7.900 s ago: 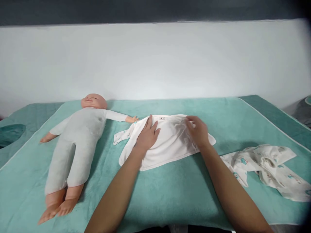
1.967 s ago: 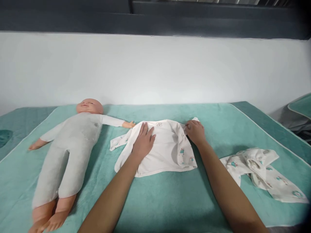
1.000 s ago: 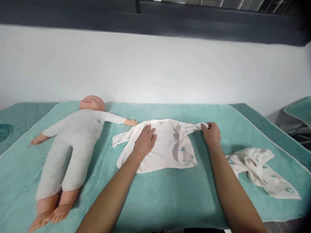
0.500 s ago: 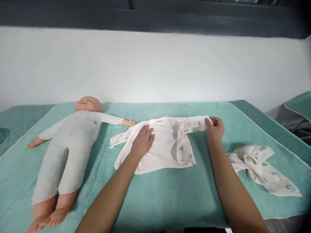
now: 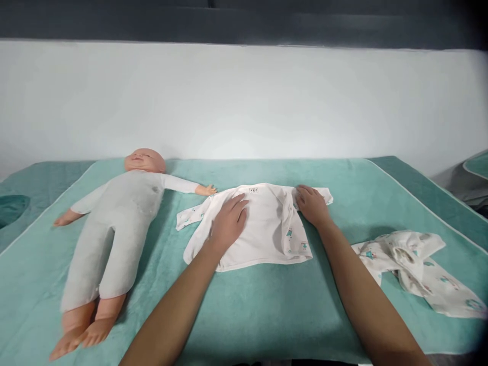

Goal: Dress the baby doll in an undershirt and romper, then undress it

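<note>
A small white baby shirt (image 5: 265, 229) lies spread open, its plain inner side up and a label near the collar. Printed figures show on its sleeves and on the folded right front. My left hand (image 5: 229, 219) rests flat on the shirt's left part, fingers stretched out. On the right sleeve, close to the shoulder, lies my right hand (image 5: 311, 204) with its fingers extended; the cuff sticks out beyond it. A baby doll (image 5: 125, 208) in a pale body suit lies on its back to the left, one hand close to the shirt's left shoulder.
Crumpled white printed baby clothing (image 5: 415, 269) lies at the right. Everything rests on a green towel-like cover (image 5: 274, 315) over the table. A white wall (image 5: 244, 101) stands behind, with a dark band above it.
My right hand has let go of the right cuff and moved left along the sleeve, now lying flat near the shoulder. My left hand stays on the shirt. The view has shifted slightly.
</note>
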Tool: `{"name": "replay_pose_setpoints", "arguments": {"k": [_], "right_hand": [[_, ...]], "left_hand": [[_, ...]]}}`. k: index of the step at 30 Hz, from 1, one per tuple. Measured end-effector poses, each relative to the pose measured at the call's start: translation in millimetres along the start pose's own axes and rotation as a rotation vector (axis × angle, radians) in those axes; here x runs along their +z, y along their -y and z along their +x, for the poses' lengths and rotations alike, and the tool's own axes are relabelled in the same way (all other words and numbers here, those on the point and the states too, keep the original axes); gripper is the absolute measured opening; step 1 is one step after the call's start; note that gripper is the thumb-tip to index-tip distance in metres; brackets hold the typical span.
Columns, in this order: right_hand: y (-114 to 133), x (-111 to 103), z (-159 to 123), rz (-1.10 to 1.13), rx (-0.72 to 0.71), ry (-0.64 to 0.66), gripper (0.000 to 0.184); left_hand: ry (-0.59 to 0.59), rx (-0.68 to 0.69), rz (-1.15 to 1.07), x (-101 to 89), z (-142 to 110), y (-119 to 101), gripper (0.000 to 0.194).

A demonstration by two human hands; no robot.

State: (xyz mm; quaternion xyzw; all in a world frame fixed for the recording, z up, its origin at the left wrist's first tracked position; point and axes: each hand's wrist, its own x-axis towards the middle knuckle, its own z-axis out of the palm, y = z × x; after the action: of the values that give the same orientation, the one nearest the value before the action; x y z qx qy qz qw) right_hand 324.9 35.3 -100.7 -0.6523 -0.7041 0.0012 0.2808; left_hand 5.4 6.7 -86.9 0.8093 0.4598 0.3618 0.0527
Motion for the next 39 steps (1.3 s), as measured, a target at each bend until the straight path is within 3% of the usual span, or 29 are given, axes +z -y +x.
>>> {"name": "replay_pose_setpoints", "arguments": {"k": [2, 5, 9, 12, 14, 19, 23, 27, 30, 32, 34, 36, 39], "right_hand": [[1.2, 2.7, -0.3, -0.006, -0.001, 0.052, 0.04], [0.9, 3.2, -2.4, 0.023, -0.028, 0.029, 0.042], [3.5, 3.5, -6.5, 0.064, -0.071, 0.004, 0.041], [4.4, 6.0, -7.2, 0.081, -0.062, 0.006, 0.037], [3.4, 8.1, -6.5, 0.084, -0.057, 0.007, 0.034], [3.0, 6.6, -9.6, 0.205, -0.031, -0.102, 0.027], [22.4, -7.0, -25.2, 0.361, 0.034, -0.265, 0.025], [80.3, -18.8, -45.6, 0.449, -0.027, -0.314, 0.024], [147.5, -13.3, -52.8, 0.616, -0.103, -0.153, 0.023], [196.4, -0.9, -49.1, 0.812, -0.082, 0.029, 0.025], [242.6, 16.9, -36.5, 1.031, -0.033, 0.219, 0.032], [282.2, 38.4, -14.0, 1.157, -0.013, 0.375, 0.041], [327.7, 73.8, 33.9, 1.055, -0.037, 0.448, 0.054]], "left_hand": [[-0.099, -0.056, -0.011, -13.1, 1.2, 4.5, 0.031], [-0.215, -0.245, 0.144, -41.9, 0.5, 23.8, 0.031], [-0.143, -0.427, 0.309, -73.3, -18.8, 53.1, 0.035], [-0.055, -0.4, 0.218, -77.6, -42.4, 64.3, 0.047], [-0.065, -0.387, 0.195, -75.6, -53.6, 67.7, 0.049], [-0.24, -0.421, 0.251, -75.6, -53.5, 75.0, 0.042], [-0.358, -0.421, 0.228, -79.2, -54.8, 67.7, 0.043], [-0.364, -0.353, 0.163, -100.8, -77.6, 45.0, 0.044], [-0.344, -0.283, 0.184, -145.2, -99.2, 40.6, 0.039], [-0.367, -0.324, 0.232, -183.2, -111.4, 52.5, 0.035], [-0.388, -0.46, 0.235, -218.3, -121.1, 74.4, 0.037], [-0.381, -0.694, 0.103, -243.6, -128.5, 98.9, 0.047], [-0.254, -1.026, -0.394, -259.2, -134.4, 124.8, 0.059]]}}
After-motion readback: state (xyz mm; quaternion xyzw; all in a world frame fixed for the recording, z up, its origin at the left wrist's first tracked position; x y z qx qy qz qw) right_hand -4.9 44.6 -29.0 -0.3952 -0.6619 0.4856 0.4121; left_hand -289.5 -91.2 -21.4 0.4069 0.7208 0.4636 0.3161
